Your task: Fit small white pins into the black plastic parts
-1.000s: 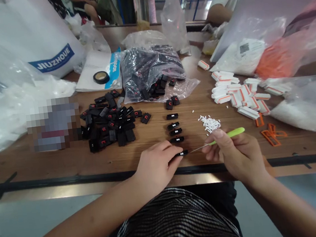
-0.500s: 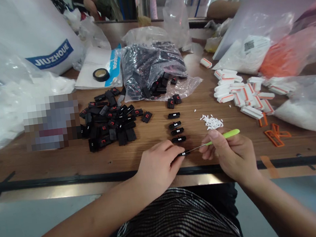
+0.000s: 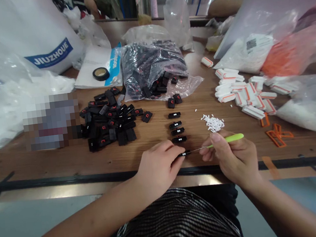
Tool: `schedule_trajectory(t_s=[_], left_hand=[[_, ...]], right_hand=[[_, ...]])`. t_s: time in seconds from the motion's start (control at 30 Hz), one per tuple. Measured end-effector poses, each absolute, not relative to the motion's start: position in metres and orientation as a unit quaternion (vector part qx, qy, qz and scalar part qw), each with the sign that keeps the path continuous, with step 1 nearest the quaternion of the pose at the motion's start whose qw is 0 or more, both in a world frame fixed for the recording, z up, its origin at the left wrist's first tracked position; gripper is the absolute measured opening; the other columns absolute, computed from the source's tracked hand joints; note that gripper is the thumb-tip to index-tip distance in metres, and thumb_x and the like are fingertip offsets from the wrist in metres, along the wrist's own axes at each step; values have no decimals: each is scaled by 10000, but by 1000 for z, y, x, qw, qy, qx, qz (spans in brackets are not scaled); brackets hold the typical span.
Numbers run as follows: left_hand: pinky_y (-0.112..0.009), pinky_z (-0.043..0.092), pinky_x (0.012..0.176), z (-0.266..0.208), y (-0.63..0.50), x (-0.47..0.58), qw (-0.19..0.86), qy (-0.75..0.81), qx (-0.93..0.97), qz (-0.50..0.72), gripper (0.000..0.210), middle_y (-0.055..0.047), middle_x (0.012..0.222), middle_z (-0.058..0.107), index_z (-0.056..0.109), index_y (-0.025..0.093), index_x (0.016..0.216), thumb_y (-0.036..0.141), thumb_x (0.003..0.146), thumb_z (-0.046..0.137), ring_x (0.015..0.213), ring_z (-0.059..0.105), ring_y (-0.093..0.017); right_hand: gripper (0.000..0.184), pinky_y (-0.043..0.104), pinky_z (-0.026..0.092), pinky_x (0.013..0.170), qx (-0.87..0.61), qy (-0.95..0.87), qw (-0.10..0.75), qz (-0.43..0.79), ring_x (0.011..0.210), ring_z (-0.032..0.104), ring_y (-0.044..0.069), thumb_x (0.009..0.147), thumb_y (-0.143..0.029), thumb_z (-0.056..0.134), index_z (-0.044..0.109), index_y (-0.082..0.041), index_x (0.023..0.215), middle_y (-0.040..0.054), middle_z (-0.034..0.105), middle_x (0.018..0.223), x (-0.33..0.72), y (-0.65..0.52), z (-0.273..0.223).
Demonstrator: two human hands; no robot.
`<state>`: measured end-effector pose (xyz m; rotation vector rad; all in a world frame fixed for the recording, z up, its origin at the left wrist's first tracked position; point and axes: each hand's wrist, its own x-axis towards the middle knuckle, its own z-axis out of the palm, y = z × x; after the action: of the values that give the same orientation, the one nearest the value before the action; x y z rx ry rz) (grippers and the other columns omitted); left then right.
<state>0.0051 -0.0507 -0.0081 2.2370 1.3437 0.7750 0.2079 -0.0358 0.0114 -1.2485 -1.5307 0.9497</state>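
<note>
My left hand (image 3: pixel 162 164) pinches a small black connector housing (image 3: pixel 184 153) against the table near its front edge; the fingers cover part of it. White dots show on the housing. A green-handled pick (image 3: pixel 233 138) with a thin metal shaft is held in my right hand (image 3: pixel 233 155), between thumb and fingers. Its shaft points left toward the housing; whether the tip touches it I cannot tell. Just beyond my left fingertips, several black housings with white dots (image 3: pixel 178 131) lie in a column. A heap of tiny white pins (image 3: pixel 213 123) lies beyond my right hand.
Loose black housings (image 3: pixel 109 120) are piled on the left, with a full plastic bag (image 3: pixel 153 65) behind. White parts with orange strips (image 3: pixel 245 94) and orange frames (image 3: pixel 277 136) lie at right. Black tape (image 3: pixel 101 74) rests on papers. A co-worker's arm (image 3: pixel 225 6) shows at the back.
My right hand and the pick have shifted slightly to the right, away from the housing. My left hand stays in place on the housing.
</note>
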Motion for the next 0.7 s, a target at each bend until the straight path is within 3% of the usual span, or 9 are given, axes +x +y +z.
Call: schedule_trajectory(t_s=[0.7], left_hand=[[-371,563,777,-8,-51,5,209,481,805,278,149,-33,948,687,703,209,1053,236,943,605,855,663,-195]], right_hand=[[318,219,535,457,-523,-655,427,339,497,656,112,976,-353,546,699,-188,751,23,711,657,208,-37,12]])
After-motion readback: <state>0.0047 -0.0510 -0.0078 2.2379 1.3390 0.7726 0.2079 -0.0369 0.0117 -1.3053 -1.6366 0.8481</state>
